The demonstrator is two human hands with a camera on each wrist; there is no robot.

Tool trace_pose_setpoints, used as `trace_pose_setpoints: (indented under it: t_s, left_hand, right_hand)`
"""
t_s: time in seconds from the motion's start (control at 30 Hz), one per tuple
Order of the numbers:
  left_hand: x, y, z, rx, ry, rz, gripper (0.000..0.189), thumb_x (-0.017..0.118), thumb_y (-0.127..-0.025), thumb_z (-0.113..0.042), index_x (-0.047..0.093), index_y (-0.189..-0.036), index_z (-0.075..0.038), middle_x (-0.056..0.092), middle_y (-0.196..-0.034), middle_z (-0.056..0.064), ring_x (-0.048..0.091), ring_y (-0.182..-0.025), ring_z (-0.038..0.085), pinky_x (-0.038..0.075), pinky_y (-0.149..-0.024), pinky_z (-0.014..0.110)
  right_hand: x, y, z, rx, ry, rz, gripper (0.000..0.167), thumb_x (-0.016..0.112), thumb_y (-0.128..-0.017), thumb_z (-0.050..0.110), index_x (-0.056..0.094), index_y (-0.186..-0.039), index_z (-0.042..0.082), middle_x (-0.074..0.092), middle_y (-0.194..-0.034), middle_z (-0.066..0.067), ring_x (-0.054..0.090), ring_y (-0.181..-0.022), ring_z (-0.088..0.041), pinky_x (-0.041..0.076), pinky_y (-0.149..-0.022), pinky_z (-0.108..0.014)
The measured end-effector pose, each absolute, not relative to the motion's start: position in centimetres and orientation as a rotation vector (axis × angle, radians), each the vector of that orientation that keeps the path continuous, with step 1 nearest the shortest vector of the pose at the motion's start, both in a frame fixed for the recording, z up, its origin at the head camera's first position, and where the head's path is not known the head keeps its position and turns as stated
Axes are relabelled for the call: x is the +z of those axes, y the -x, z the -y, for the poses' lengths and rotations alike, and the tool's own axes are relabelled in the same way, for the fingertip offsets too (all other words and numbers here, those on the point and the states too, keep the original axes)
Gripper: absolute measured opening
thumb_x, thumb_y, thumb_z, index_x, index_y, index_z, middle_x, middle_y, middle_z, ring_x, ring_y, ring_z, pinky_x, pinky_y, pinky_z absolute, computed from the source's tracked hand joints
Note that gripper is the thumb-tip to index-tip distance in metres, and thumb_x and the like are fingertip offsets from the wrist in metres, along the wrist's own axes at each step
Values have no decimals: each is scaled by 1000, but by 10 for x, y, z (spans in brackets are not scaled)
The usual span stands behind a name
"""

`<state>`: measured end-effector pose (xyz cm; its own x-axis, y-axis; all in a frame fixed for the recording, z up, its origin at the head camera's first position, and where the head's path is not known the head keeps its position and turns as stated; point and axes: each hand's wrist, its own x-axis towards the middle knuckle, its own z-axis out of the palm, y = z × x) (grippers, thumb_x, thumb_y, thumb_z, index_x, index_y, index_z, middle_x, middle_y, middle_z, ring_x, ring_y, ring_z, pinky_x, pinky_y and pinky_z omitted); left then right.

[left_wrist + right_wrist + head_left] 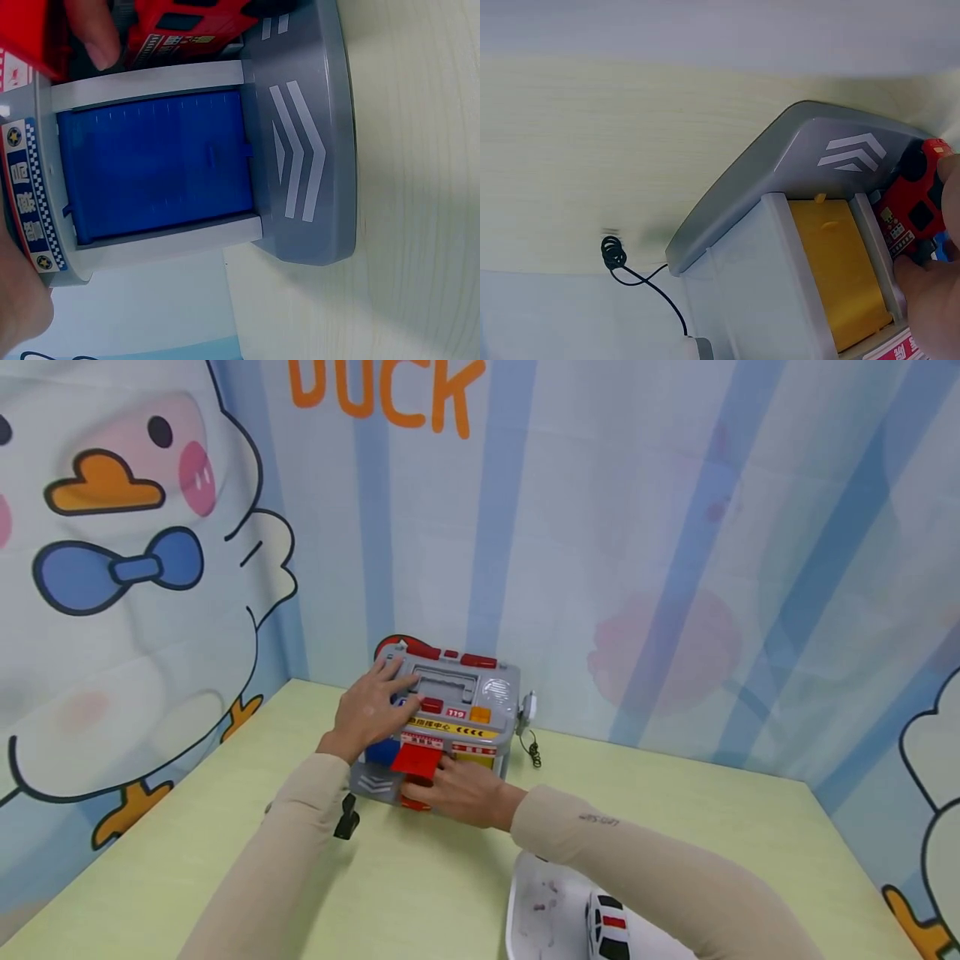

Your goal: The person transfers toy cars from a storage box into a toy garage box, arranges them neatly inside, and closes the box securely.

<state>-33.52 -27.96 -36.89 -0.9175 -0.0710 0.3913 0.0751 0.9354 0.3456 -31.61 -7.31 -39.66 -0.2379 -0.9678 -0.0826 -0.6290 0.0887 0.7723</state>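
A grey toy garage (495,692) stands near the back of the table. Spread fingers of my left hand (372,710) rest on its top at the left. A red door (417,761) over the middle bay is raised. Under that door, my right hand (471,792) grips a red toy fire truck (913,214), which sits at the middle bay. In the left wrist view, part of the fire truck (184,28) shows beside a fingertip. Beside the middle bay, the blue door (157,161) and the yellow door (841,270) are down. My right fingers hide part of the truck.
At the front right lies a white tray (536,906) with a white toy car (609,927) in it, partly behind my right sleeve. A coiled black cord (613,252) hangs off the garage's right side. Some small black object (347,818) is beside my left forearm.
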Motion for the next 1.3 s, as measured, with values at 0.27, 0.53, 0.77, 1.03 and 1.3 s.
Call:
trace_pose_setpoints:
  t_s: [0.27, 0.53, 0.77, 1.03, 1.3]
  left_hand:
    - [-369, 335, 280, -504, -4, 2682, 55, 54, -98, -47, 54, -146, -21, 33, -163, 9, 22, -154, 34, 30, -118, 61]
    - [-369, 336, 279, -503, -3, 2686, 55, 54, -98, -47, 54, -146, -20, 33, -163, 9, 22, -154, 34, 30, -117, 61]
    - [-369, 336, 278, -495, 2, 2686, 55, 54, -98, -48, 54, -146, -20, 32, -164, 9, 22, -154, 34, 31, -117, 61]
    - [-370, 337, 280, -501, -6, 2687, 55, 54, -98, -48, 54, -146, -21, 32, -164, 9, 21, -154, 34, 31, -116, 62]
    - [-371, 337, 279, -502, -18, 2689, 55, 54, -98, -48, 53, -146, -21, 32, -164, 9, 22, -154, 34, 30, -117, 61]
  right_hand:
    - [-393, 316, 68, -931, -1668, 1985, 62, 50, -103, 44, 30, -158, 23, 42, -159, 2, 49, -136, -16, 40, -116, -33]
    - [-393, 317, 63, -1051, -1650, 1927, 67, 50, -102, 46, 25, -160, 23, 32, -164, 4, 39, -144, -16, 34, -120, -37]
    - [-394, 318, 61, -1123, -1648, 1843, 66, 48, -103, 45, 21, -161, 27, 25, -166, 6, 36, -144, -15, 36, -119, -35]
    - [-394, 317, 58, -1188, -1642, 1832, 66, 42, -104, 45, 15, -162, 28, 14, -169, 9, 30, -150, -17, 29, -123, -38]
    - [-396, 318, 56, -1183, -1642, 1871, 66, 38, -105, 48, 14, -162, 25, 13, -170, 8, 24, -153, -15, 20, -126, -41]
